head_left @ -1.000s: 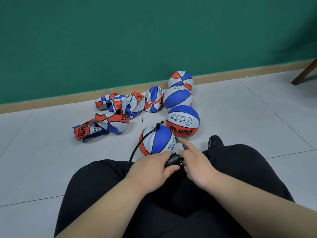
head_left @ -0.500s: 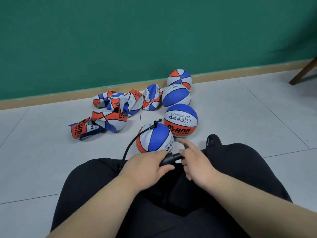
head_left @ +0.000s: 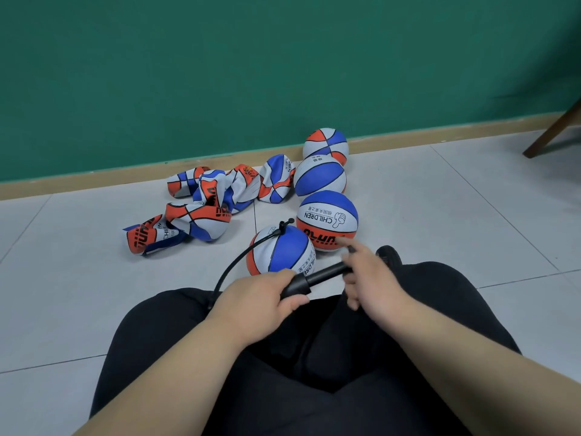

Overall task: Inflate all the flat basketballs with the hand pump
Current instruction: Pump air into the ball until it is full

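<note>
Fingers (head_left: 284, 275) of the left hand (head_left: 254, 300) are clamped round the black barrel of the pump (head_left: 298, 285), above the lap. The right hand (head_left: 372, 278) grips the handle end of the exposed rod. Its index finger points forward, and the hand is blurred.

The floor (head_left: 94, 278) is pale grey tile. A green wall (head_left: 251, 73) stands behind it, edged by a wooden skirting (head_left: 94, 180). A brown wooden leg (head_left: 553, 133) stands at far right.

The flat basketballs (head_left: 204, 212) lie crumpled in a heap at left, near the skirting. They are red, white and blue. Three round balls (head_left: 319, 177) in the same colours form a line to the right of the heap, running from the skirting toward the person. The nearest ball (head_left: 279, 250) sits just ahead of the left hand and looks round and full. A black hose (head_left: 232, 265) arcs from under the left hand to a fitting on top of this ball.
</note>
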